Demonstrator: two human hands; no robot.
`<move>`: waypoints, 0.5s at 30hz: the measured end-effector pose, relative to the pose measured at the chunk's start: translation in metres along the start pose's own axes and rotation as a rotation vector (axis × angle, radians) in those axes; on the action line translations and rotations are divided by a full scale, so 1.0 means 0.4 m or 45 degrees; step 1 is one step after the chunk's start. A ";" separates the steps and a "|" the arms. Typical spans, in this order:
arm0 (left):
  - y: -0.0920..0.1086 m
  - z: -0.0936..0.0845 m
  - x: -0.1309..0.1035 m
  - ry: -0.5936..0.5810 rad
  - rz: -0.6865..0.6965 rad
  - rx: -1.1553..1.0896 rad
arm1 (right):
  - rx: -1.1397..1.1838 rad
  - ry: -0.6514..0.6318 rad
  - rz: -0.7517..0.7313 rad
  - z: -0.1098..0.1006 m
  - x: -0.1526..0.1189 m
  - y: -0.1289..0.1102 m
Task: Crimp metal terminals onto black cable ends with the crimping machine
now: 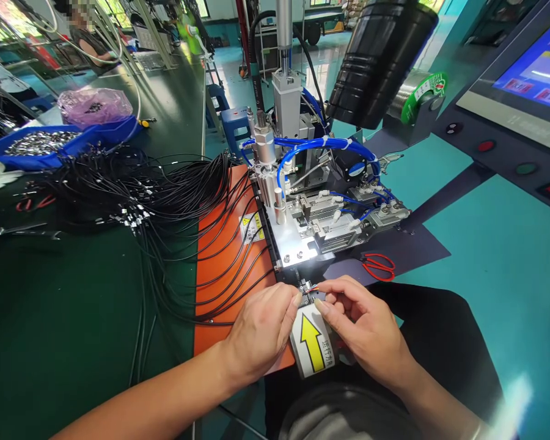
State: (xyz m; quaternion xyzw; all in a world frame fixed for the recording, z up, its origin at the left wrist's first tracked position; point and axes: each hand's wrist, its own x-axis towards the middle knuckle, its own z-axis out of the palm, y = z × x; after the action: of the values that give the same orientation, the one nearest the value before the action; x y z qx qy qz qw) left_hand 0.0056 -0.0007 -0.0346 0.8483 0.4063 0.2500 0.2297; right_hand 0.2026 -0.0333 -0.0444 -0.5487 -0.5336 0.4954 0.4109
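Note:
My left hand (266, 324) is closed with the back of the hand up, beside a small metal fixture (306, 292) at the machine's front. A black cable (217, 323) runs across the orange surface and under this hand, which grips it; the fingers hide the held part. My right hand (364, 321) is curled on the fixture's other side, thumb and index finger close together at thin coloured wires (312, 288). Just below the fixture is a white label with a yellow arrow (312, 343). The bench-top machine (297, 226) with blue air hoses stands directly beyond both hands.
Many black cables (178, 189) lie across the orange plate (220, 269) and green table (73, 305). Red-handled scissors (378, 267) lie right of the machine. A blue tray (32, 146) of metal parts, a solder spool (421, 95) and a control screen (538, 67) stand around. A person (89, 43) sits far left.

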 end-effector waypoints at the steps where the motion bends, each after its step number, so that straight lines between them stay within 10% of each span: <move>1: -0.001 0.001 0.000 -0.002 -0.002 0.004 | 0.020 0.000 0.007 0.000 -0.001 0.001; 15: -0.004 0.010 0.000 -0.019 0.011 0.097 | -0.510 0.185 -0.672 -0.004 0.004 -0.010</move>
State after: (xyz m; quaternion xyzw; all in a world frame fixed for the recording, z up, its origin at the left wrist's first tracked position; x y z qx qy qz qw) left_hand 0.0071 -0.0007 -0.0385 0.8601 0.4102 0.2288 0.1991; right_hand 0.2033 -0.0313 -0.0402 -0.4954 -0.7132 0.2169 0.4460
